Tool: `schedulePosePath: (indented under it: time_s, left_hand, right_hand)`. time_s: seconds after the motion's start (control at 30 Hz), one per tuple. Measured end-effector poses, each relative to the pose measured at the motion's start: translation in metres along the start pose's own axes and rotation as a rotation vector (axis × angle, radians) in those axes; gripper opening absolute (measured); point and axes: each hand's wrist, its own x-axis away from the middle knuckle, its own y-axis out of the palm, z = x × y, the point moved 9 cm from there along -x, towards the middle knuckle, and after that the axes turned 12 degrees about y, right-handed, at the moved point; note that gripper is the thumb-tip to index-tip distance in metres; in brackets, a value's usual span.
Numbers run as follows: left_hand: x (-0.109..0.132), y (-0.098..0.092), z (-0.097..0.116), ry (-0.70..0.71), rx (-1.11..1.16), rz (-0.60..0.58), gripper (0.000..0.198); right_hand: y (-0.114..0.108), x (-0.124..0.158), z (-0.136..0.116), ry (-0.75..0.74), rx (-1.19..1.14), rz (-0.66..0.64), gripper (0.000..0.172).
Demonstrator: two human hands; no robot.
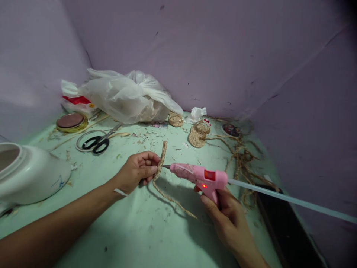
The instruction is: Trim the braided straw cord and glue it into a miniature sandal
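Note:
Between the thumb and fingers of my left hand point(141, 169) is a braided jute cord point(162, 158), its upper end folded double and standing up. The cord's thinner tail trails down to the right over the table. My right hand point(227, 214) is wrapped round the handle of a pink glue gun point(199, 175) with a red light lit on its side. The gun's metal nozzle points left, at or very close to the cord. A long translucent glue stick point(290, 199) sticks out of the gun's back end.
Black-handled scissors point(100, 143) lie at the left, beside a white plastic jar point(33, 175) and a round tin point(71, 122). Farther back are a plastic bag point(128, 96) and woven jute pieces point(197, 134). Loose jute strands point(245, 160) and a dark box-like object point(284, 223) are on the right.

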Motion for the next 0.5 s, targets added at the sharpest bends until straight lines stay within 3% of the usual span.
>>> schedulePosePath:
  time_s: [0.5]
  left_hand:
    - [0.0010, 0.0005, 0.0001, 0.002, -0.040, -0.027, 0.033]
  right_hand:
    - [-0.0033, -0.0004, -0.0032, -0.010, -0.032, 0.049, 0.015]
